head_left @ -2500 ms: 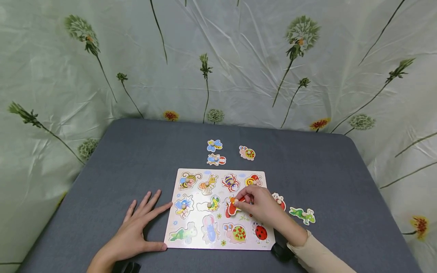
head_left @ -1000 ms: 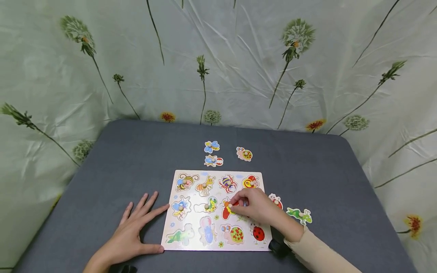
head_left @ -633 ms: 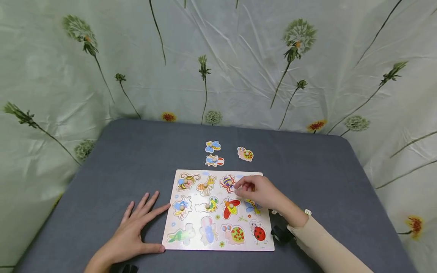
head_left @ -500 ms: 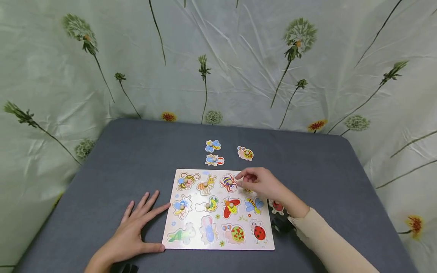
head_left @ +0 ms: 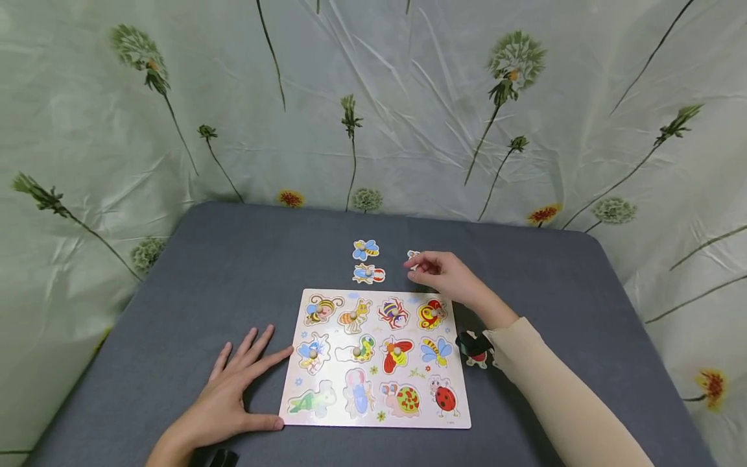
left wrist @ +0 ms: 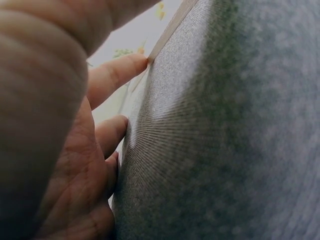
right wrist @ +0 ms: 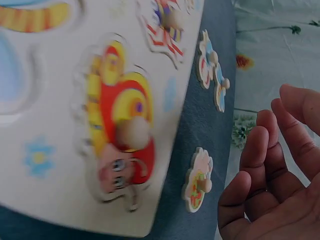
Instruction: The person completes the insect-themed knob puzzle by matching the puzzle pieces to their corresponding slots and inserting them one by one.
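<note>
My left hand (head_left: 224, 395) is spread flat on the cloth, its index fingertip and thumb touching the left edge of the insect peg puzzle board (head_left: 341, 376). In the left wrist view a fingertip (left wrist: 140, 61) meets that edge. My right hand (head_left: 446, 277), fingers loosely bent and holding nothing, hovers past the board's top right corner. Right by its fingertips lies the snail piece (right wrist: 198, 180), mostly hidden by the hand in the head view. The red moth piece (head_left: 397, 356) sits in its recess, and the butterfly piece (right wrist: 127, 130) fills the top right recess.
A blue-winged bee piece (head_left: 366, 250) and a beetle piece (head_left: 369, 274) lie behind the board. Right of it, a ladybug piece (head_left: 478, 359) is partly covered by the black wrist camera (head_left: 469, 344). A flowered curtain (head_left: 408, 130) hangs behind the grey table (head_left: 233, 259).
My right hand has set the red moth piece into its recess, let go, and moved up and away to the snail piece. The left hand stays at the board's edge.
</note>
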A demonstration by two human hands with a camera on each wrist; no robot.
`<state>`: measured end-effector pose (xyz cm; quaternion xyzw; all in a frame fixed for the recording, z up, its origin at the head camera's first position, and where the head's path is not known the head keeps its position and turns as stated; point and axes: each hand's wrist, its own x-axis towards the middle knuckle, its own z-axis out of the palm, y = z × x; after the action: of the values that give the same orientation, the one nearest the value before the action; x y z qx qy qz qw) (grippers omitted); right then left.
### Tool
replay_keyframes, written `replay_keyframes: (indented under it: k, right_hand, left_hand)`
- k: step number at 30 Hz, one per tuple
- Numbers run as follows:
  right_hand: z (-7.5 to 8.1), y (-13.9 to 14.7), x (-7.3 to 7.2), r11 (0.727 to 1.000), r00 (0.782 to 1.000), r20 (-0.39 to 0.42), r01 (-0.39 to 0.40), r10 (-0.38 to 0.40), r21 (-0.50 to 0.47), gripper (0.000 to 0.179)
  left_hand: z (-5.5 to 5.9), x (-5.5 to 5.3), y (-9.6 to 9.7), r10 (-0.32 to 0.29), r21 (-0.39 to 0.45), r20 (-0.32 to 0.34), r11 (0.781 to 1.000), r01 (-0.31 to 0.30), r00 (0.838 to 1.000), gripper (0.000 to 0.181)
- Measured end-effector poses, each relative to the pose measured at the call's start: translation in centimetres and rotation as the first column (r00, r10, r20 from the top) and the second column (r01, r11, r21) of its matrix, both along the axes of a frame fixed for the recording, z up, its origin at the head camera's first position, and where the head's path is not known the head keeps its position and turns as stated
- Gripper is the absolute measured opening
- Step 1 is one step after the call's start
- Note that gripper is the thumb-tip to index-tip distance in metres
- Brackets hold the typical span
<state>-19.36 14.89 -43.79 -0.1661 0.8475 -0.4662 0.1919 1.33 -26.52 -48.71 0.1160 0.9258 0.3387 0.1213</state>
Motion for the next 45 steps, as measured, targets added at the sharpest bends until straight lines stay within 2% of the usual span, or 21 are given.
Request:
replay_keyframes:
  k: [9, 22, 26, 34, 39, 45]
  right_hand:
    - [0.0, -2.1, -2.3, 0.999, 1.000, 0.011, 0.019, -0.018, -0.038, 0.033]
    - [-1.5, -4.4, -4.6, 0.996, 0.996, 0.056, 0.075, -0.073, -0.051, 0.032]
    - [-1.7, -5.1, -5.0, 0.993, 0.993, 0.073, 0.101, -0.097, -0.055, 0.031]
    - [-2.3, -7.0, -5.4, 0.990, 0.992, 0.079, 0.105, -0.098, -0.090, 0.030]
    - [-2.5, -8.1, -5.6, 0.993, 0.993, 0.049, 0.106, -0.103, -0.059, 0.028]
    - [-2.9, -9.3, -6.0, 0.992, 0.993, 0.018, 0.120, -0.121, 0.036, 0.025]
  left_hand:
    - [-0.1, 0.0, 0.0, 0.003, 0.019, -0.004, 1.000, -0.003, 1.000, 0.105]
    - [-0.6, 0.1, 0.4, 0.014, 0.032, -0.017, 0.999, -0.014, 1.000, 0.105]
    - [-0.3, 0.1, 0.3, 0.013, 0.028, -0.014, 1.000, -0.013, 1.000, 0.105]
    - [0.1, 0.1, 0.3, 0.020, 0.017, -0.015, 1.000, -0.020, 1.000, 0.105]
    - [0.3, 0.0, 0.4, 0.024, 0.015, -0.002, 1.000, -0.024, 1.000, 0.106]
    - [0.2, 0.1, 0.3, 0.019, 0.014, -0.007, 1.000, -0.019, 1.000, 0.105]
